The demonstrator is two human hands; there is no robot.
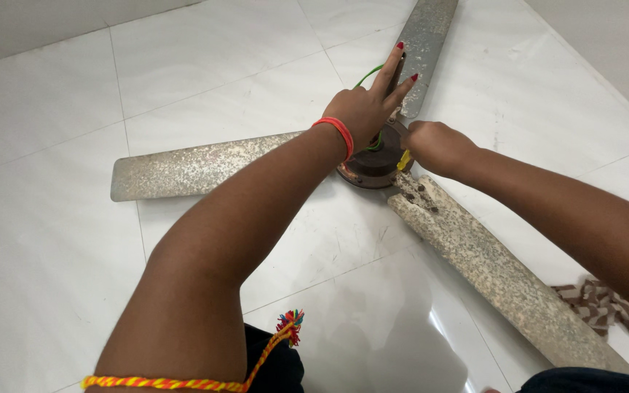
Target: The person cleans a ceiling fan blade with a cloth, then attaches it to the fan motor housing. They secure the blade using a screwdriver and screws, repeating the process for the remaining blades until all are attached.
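Person works at a ceiling fan's hub on the tiled floor.
Right hand (437, 145) is fisted round a yellow-handled tool (404, 159) at the motor hub (369, 166); left hand (364, 109), fingers spread, presses beside the green wire (367, 73). Firm downward bracing likely keeps the hub steady.

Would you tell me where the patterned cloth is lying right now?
In the head view, the patterned cloth lies on the white floor at lower right, beside the outer end of the nearest fan blade.

Left hand (362, 113) fingers splayed; right hand (437, 145) fisted.
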